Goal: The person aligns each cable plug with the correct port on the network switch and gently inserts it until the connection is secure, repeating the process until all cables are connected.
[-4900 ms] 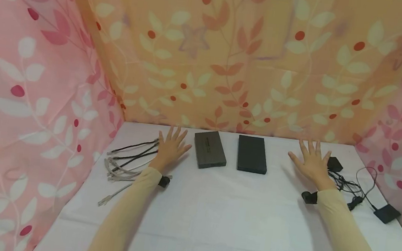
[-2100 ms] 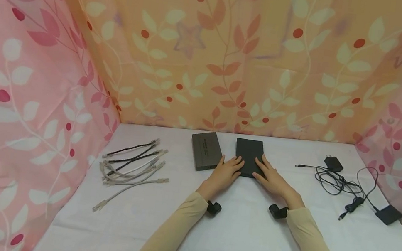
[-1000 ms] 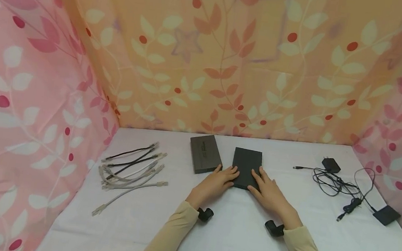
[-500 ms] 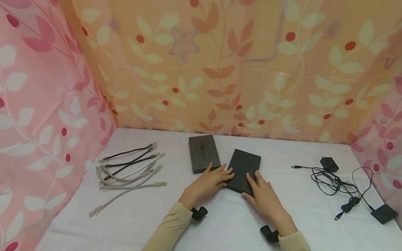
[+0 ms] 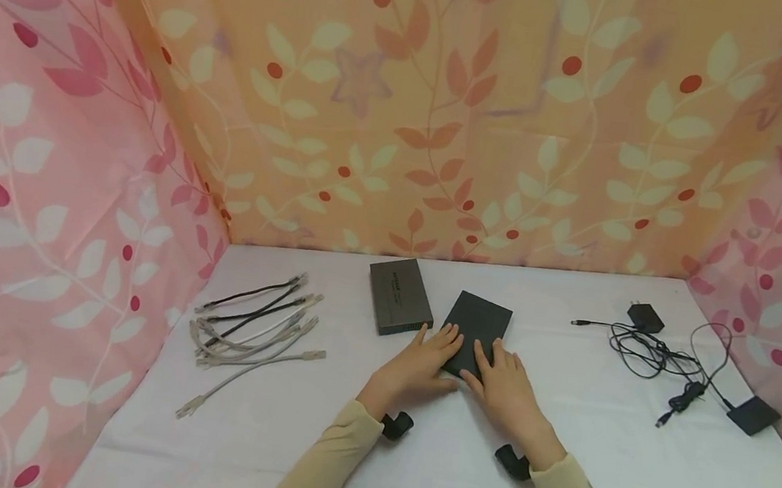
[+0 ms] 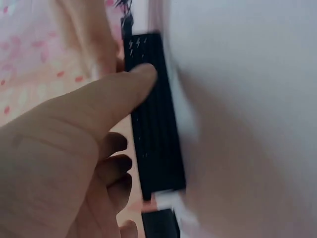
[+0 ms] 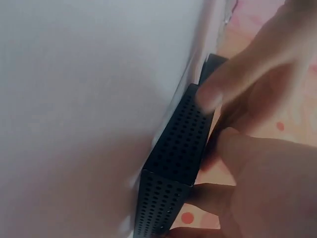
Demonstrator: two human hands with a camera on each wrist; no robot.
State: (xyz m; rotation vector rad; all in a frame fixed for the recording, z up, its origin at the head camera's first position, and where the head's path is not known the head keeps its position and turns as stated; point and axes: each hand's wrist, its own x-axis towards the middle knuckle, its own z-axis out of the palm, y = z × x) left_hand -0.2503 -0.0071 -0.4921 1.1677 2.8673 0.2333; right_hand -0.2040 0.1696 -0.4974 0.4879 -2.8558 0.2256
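Observation:
A flat black network switch lies on the white-covered table, turned at a slant. My left hand rests its fingers on the switch's left side, and its thumb reaches along the near edge. My right hand lays extended fingers over the right side, thumb by the near corner. In the left wrist view, the left thumb touches the narrow face of the black switch. The right wrist view shows its perforated faces, with right-hand fingers against one side. The undersides of both hands are partly hidden.
A grey-brown switch with lettering lies behind and left. Several black and grey network cables are spread at the left. Two power adapters, one at the back and one in front, lie with tangled cords at the right. Patterned curtains enclose the table.
From beside the cables and adapters, my hands have come together onto the black switch. It has slid nearer to me and turned clockwise. The grey-brown switch, cables and adapters stay put.

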